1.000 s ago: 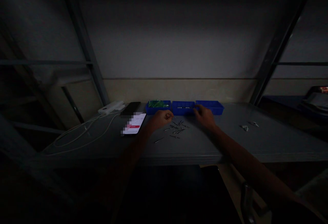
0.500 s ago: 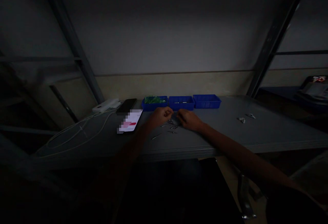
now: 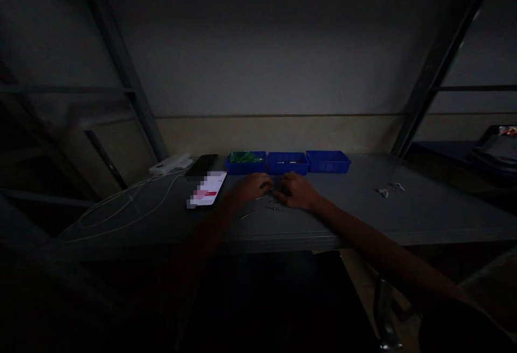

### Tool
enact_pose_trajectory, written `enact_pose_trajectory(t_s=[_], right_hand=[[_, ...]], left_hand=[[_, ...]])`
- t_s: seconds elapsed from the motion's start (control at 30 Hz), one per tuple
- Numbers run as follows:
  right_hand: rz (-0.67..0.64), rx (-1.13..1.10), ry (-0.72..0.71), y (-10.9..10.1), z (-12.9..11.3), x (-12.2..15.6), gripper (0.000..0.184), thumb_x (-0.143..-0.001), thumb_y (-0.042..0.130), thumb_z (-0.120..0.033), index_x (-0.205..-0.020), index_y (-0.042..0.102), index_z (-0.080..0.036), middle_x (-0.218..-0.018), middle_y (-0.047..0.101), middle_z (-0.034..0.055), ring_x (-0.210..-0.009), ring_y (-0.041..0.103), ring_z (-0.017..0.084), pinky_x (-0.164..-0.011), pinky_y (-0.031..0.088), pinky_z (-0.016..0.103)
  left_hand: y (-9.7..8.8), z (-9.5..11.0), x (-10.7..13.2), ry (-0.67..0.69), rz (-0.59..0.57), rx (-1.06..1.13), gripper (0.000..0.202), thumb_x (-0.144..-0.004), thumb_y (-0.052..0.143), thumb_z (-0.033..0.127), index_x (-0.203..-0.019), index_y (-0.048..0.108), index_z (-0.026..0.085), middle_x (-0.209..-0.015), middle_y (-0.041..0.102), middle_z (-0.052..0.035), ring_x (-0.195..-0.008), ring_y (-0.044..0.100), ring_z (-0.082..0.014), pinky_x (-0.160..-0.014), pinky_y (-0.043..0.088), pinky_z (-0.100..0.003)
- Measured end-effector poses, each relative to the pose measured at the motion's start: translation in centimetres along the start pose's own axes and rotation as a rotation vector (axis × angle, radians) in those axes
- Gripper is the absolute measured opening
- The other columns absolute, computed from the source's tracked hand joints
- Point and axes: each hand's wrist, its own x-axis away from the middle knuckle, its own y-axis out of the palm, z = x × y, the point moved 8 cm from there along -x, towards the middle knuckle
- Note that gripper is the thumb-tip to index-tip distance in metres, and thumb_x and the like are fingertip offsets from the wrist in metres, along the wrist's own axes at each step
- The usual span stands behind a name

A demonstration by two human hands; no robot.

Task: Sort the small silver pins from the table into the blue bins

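My left hand (image 3: pixel 255 185) is low over the table with its fingers curled in. What its fingertips hold is too dark and small to tell. Close by, my right hand (image 3: pixel 298 191) rests with bent fingers over the same spot, and whatever lies under them is hidden. Between and below both hands lie several small thin metal pieces; one slim pin-like piece (image 3: pixel 247 214) and another short piece (image 3: pixel 273 208) lie apart, nearer the front edge.
Three blue bins stand behind my hands: the left bin (image 3: pixel 246 170) with green plastic, the middle bin (image 3: pixel 288 169) with thin metal pieces, and the right bin (image 3: pixel 328 165). A lit phone (image 3: pixel 208 191), dark device (image 3: pixel 202 165) and white cables (image 3: pixel 159 202) are leftward; white earbuds (image 3: pixel 382 193) lie right.
My hands have lowered slightly toward the metal pieces, and my right hand has turned flatter over the table. The view has shifted a little.
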Motion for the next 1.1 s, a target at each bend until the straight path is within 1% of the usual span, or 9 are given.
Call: enact_pose_trajectory(t_s=[0.13, 0.33, 0.47, 0.6, 0.67, 0.77, 0.87, 0.93, 1.1], right_hand=[[-0.022, 0.008, -0.036, 0.4, -0.6, 0.0, 0.03, -0.084, 0.048, -0.042, -0.088, 0.064, -0.017, -0.092, 0.057, 0.0093, -0.091, 0.049, 0.02, -0.081, 0.036, 0.032], [-0.064, 0.035, -0.041, 0.9, -0.4, -0.1, 0.024, -0.085, 0.047, -0.031, -0.085, 0.065, -0.015, -0.09, 0.057, 0.0098, -0.091, 0.049, 0.02, -0.081, 0.036, 0.03], [-0.059, 0.03, -0.044, 0.8, -0.5, -0.1, 0.021, -0.084, 0.048, -0.027, -0.087, 0.065, -0.015, -0.091, 0.058, 0.0095, -0.091, 0.049, 0.02, -0.082, 0.037, 0.03], [-0.041, 0.002, -0.045, 0.7, -0.4, -0.1, 0.021, -0.085, 0.047, -0.026, -0.087, 0.065, -0.016, -0.09, 0.058, 0.0086, -0.09, 0.05, 0.019, -0.081, 0.037, 0.029], [-0.036, -0.012, -0.037, 0.8, -0.3, -0.1, 0.02, -0.085, 0.047, -0.026, -0.086, 0.065, -0.016, -0.09, 0.058, 0.0086, -0.09, 0.05, 0.019, -0.08, 0.037, 0.028], [-0.027, -0.024, -0.027, 0.9, -0.1, -0.2, 0.017, -0.083, 0.05, -0.025, -0.086, 0.065, -0.016, -0.091, 0.059, 0.0084, -0.09, 0.05, 0.019, -0.078, 0.038, 0.028], [-0.022, -0.035, -0.027, 1.1, 0.1, -0.2, 0.015, -0.082, 0.051, -0.024, -0.086, 0.064, -0.016, -0.091, 0.059, 0.0083, -0.09, 0.05, 0.019, -0.078, 0.038, 0.028], [-0.023, -0.04, -0.026, 1.3, 0.2, -0.2, 0.015, -0.082, 0.051, -0.023, -0.086, 0.064, -0.016, -0.091, 0.059, 0.0082, -0.09, 0.05, 0.018, -0.079, 0.038, 0.028], [-0.021, -0.027, -0.023, 1.4, 0.4, -0.3, 0.015, -0.083, 0.051, -0.023, -0.086, 0.062, -0.014, -0.091, 0.059, 0.0088, -0.089, 0.051, 0.018, -0.078, 0.038, 0.028]], left_hand=[[0.1, -0.6, 0.1, -0.019, -0.02, 0.002, 0.025, -0.078, 0.046, 0.017, -0.091, 0.067, 0.017, -0.092, 0.066, -0.0041, -0.085, 0.059, -0.0151, -0.074, 0.042, -0.022], [0.2, -1.5, 0.1, -0.093, -0.029, 0.021, 0.023, -0.075, 0.049, 0.018, -0.091, 0.065, 0.015, -0.081, 0.067, -0.0033, -0.07, 0.059, -0.0125, -0.061, 0.04, -0.019], [0.1, -1.3, 0.2, -0.065, -0.024, -0.01, 0.023, -0.076, 0.048, 0.018, -0.09, 0.067, 0.017, -0.088, 0.068, -0.004, -0.077, 0.06, -0.0143, -0.065, 0.041, -0.02], [0.3, -1.0, 0.1, -0.007, -0.071, -0.032, 0.023, -0.076, 0.049, 0.019, -0.089, 0.069, 0.018, -0.09, 0.067, -0.0047, -0.082, 0.061, -0.0169, -0.069, 0.041, -0.023], [0.4, -0.9, 0.1, 0.0, -0.079, -0.02, 0.022, -0.075, 0.051, 0.018, -0.088, 0.069, 0.018, -0.09, 0.068, -0.005, -0.083, 0.06, -0.0173, -0.07, 0.041, -0.023], [0.1, -1.0, 0.1, -0.046, -0.064, 0.03, 0.021, -0.073, 0.052, 0.017, -0.086, 0.068, 0.017, -0.087, 0.068, -0.0047, -0.078, 0.06, -0.0158, -0.067, 0.041, -0.022], [0.0, -1.2, 0.3, -0.106, -0.073, 0.102, 0.019, -0.073, 0.052, 0.018, -0.084, 0.068, 0.015, -0.08, 0.068, -0.0038, -0.071, 0.06, -0.0139, -0.062, 0.041, -0.02], [-0.1, -1.4, 0.4, -0.133, -0.085, 0.139, 0.019, -0.073, 0.052, 0.019, -0.083, 0.067, 0.014, -0.078, 0.068, -0.0042, -0.07, 0.06, -0.014, -0.062, 0.041, -0.02], [-0.2, -1.5, 0.5, -0.129, -0.092, 0.153, 0.02, -0.071, 0.053, 0.019, -0.083, 0.068, 0.015, -0.08, 0.068, -0.0047, -0.072, 0.061, -0.0147, -0.062, 0.042, -0.021]])
